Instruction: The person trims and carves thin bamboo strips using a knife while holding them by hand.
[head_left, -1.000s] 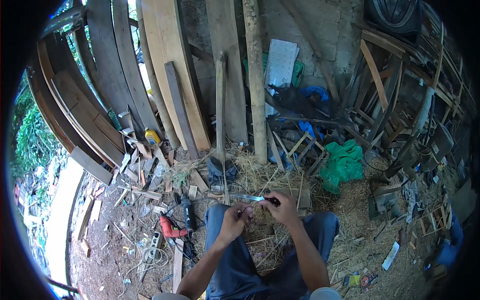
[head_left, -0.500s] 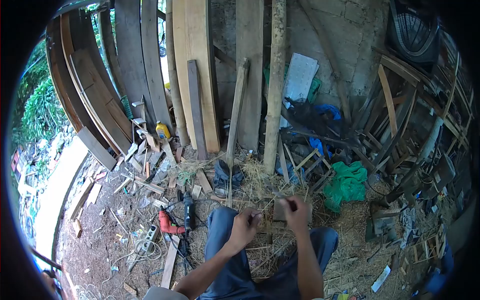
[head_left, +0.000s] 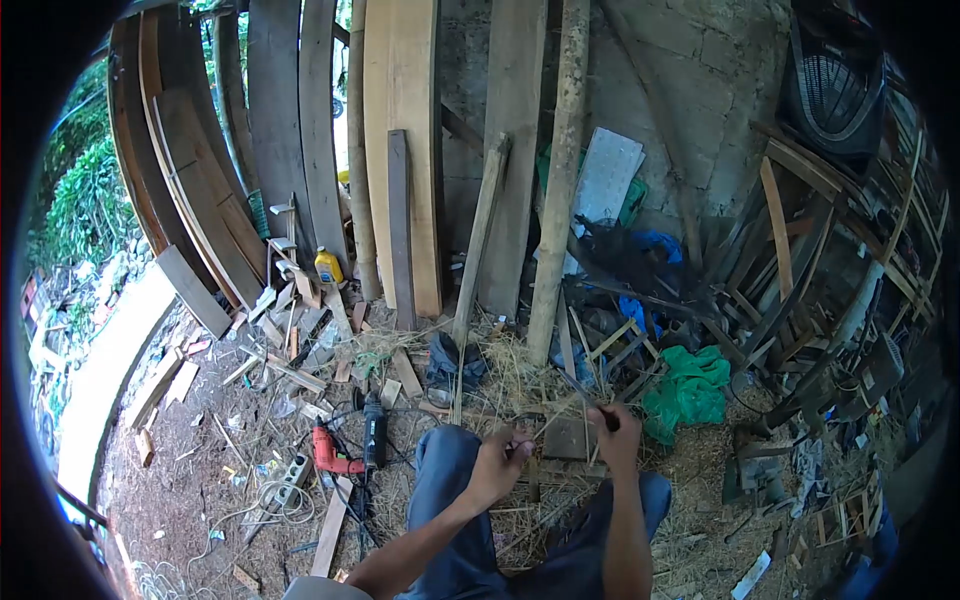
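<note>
My right hand [head_left: 618, 440] is closed around the dark handle of a knife [head_left: 576, 385], whose blade points up and to the left. To its left, my left hand [head_left: 498, 466] is closed with fingertips pinched together over my left knee. A thin pale strip [head_left: 546, 428] shows beside those fingers and seems to be held in them, though its ends blur into the shavings. Between my knees lies a squarish wooden block [head_left: 568, 438], just left of the knife hand.
A red drill [head_left: 332, 450] and a dark power tool [head_left: 374, 430] lie left of my knee, near a power strip [head_left: 292, 480] with coiled cord. Planks [head_left: 400, 200] lean on the wall ahead. A green plastic bag [head_left: 690, 390] and piled wood scraps lie right.
My right hand has shifted slightly right and down, turning the knife so its blade shows more clearly. My left hand has moved slightly down. The view has tilted a little.
</note>
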